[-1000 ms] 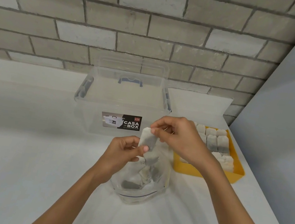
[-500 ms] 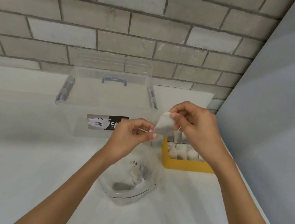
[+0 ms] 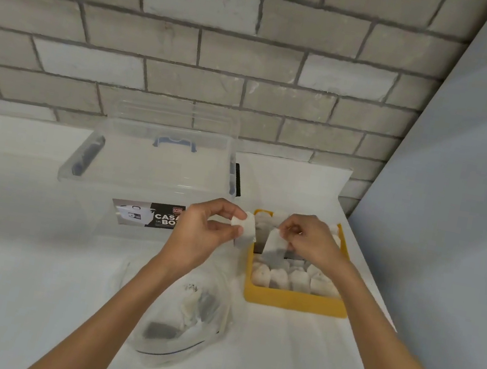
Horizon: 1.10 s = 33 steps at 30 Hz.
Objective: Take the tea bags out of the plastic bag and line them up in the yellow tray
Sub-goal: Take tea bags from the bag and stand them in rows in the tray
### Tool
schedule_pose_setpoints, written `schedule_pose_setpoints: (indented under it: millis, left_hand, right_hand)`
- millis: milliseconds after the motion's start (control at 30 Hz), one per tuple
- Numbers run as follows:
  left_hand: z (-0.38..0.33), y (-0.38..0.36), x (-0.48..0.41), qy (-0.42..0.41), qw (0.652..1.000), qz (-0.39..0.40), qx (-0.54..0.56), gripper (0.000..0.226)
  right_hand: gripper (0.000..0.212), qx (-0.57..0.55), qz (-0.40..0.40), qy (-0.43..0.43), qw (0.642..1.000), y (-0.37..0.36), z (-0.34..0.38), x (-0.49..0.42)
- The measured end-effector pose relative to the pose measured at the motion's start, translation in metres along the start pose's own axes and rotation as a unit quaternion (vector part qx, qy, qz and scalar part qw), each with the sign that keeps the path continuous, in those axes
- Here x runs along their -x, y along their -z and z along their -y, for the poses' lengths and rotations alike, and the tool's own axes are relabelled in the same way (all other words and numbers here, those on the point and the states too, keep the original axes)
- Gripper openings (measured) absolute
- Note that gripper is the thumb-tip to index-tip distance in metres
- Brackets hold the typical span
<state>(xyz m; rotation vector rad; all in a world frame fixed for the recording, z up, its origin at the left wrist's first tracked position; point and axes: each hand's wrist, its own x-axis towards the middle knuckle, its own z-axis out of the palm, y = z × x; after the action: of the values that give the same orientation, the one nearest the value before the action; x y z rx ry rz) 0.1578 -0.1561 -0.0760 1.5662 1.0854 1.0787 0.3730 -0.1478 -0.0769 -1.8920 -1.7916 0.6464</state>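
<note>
White table (image 3: 24,276) under grey brick wall (image 3: 195,45) | my left hand (image 3: 203,236) pinches one tea bag (image 3: 245,232), just left of yellow tray (image 3: 293,300) | my right hand (image 3: 310,240) pinches second tea bag (image 3: 273,248) over tray's filled rows | plastic bag (image 3: 188,321) near, left of tray, bags inside | clear storage box (image 3: 152,175) far left

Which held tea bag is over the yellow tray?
The tea bag pinched by the right hand; the other tea bag, in the left hand, hangs outside the yellow tray.

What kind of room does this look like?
Probably a kitchen or pantry counter: a white countertop against a grey brick wall, a clear storage box, and a yellow tray of tea bags.
</note>
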Motion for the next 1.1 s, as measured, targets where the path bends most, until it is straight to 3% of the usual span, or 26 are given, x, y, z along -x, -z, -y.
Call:
schedule_pose_setpoints:
  millis: [233,467,833,933,1000,1100]
  left_hand:
    - [0.006,-0.008,-0.001,0.037,0.999,-0.009,-0.016,0.021]
    - [0.010,-0.011,-0.001,0.052,0.998,-0.005,-0.021,0.026]
    - [0.013,-0.028,-0.008,0.052,0.997,0.034,-0.042,0.037]
    - [0.011,-0.034,-0.014,0.046,0.996,0.050,-0.057,0.039]
    - [0.009,-0.039,-0.018,0.043,0.995,0.063,-0.059,0.040]
    - [0.006,-0.046,-0.022,0.031,0.995,0.077,-0.050,0.041]
  right_hand:
    - [0.019,-0.017,0.072,-0.032,0.997,-0.030,-0.015,-0.024]
    - [0.014,-0.038,0.033,-0.007,0.999,-0.042,-0.022,-0.032]
    - [0.025,-0.036,-0.018,0.011,0.999,-0.026,-0.025,-0.025]
    - [0.017,-0.184,-0.037,0.011,0.982,-0.010,-0.018,-0.014]
    - [0.014,-0.268,-0.009,-0.001,0.963,0.000,-0.012,-0.003]
    - [0.011,-0.268,0.036,0.001,0.963,0.006,-0.010,0.008]
